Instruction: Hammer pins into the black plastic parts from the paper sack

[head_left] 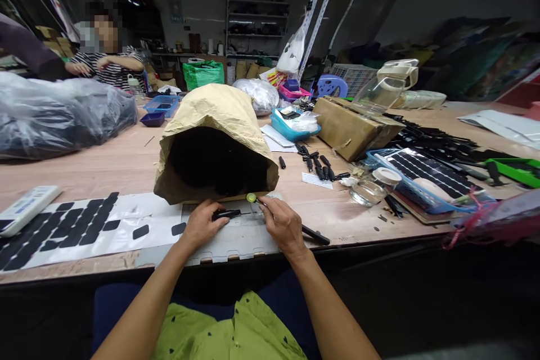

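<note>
My left hand (203,226) is closed around a black cylindrical piece (230,214), thumb and fingers on its left end. My right hand (283,226) grips a slim tool with a round yellow-green tip (251,198). A black rod (316,235) sticks out behind the right hand, in line with the tool; whether they are one piece I cannot tell. Both hands are over a pale grey board (236,239) at the table's front edge. Just beyond them a large brown paper bag (219,104) lies with its mouth facing me, its inside dark.
Left of the board is a white sheet with black stickers (84,225) under a white device (29,208). To the right are loose black parts (318,166), a glass jar (369,191), a cardboard box (352,129) and a blue basket (439,202). A person (105,62) sits across the table.
</note>
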`<control>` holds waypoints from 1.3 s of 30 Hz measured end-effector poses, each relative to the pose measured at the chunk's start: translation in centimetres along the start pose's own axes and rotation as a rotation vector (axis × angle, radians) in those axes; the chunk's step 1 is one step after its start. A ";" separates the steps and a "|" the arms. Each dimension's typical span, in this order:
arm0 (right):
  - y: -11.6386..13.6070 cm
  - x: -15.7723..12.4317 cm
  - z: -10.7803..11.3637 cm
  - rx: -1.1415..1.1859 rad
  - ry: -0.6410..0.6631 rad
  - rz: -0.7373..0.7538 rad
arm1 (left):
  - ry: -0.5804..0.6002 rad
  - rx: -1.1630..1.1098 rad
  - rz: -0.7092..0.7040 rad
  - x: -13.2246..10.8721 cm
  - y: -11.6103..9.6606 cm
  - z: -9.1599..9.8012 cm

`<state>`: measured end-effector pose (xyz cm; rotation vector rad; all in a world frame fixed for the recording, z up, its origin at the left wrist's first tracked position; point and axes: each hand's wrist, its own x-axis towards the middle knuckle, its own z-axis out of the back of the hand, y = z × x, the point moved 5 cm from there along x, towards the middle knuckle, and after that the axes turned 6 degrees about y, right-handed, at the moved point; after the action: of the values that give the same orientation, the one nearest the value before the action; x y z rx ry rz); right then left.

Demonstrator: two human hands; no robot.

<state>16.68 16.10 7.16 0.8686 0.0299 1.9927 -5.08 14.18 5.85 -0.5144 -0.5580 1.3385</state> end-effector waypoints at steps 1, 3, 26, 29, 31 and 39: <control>0.4 -0.2 0.2 0.038 -0.007 -0.001 | -0.001 -0.032 0.008 0.0 0.2 0.0; 1.4 -0.4 0.3 0.111 0.007 0.002 | -0.005 -0.074 0.026 0.1 0.6 0.2; 4.9 -0.5 -0.6 0.022 0.104 0.057 | 0.021 -0.100 0.095 0.1 0.4 0.1; 4.2 -0.4 -0.8 0.025 0.107 0.051 | 0.016 -0.088 0.099 0.1 0.3 0.2; 3.3 -0.1 -0.7 0.006 0.079 0.017 | 0.017 -0.074 0.089 0.0 0.2 0.2; -0.3 1.2 -1.9 -0.254 0.134 -0.036 | 0.024 -0.018 0.030 0.1 0.3 0.2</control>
<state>15.36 17.78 6.33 0.5680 -0.1280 1.9665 -5.39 14.36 5.84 -0.5545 -0.5451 1.3552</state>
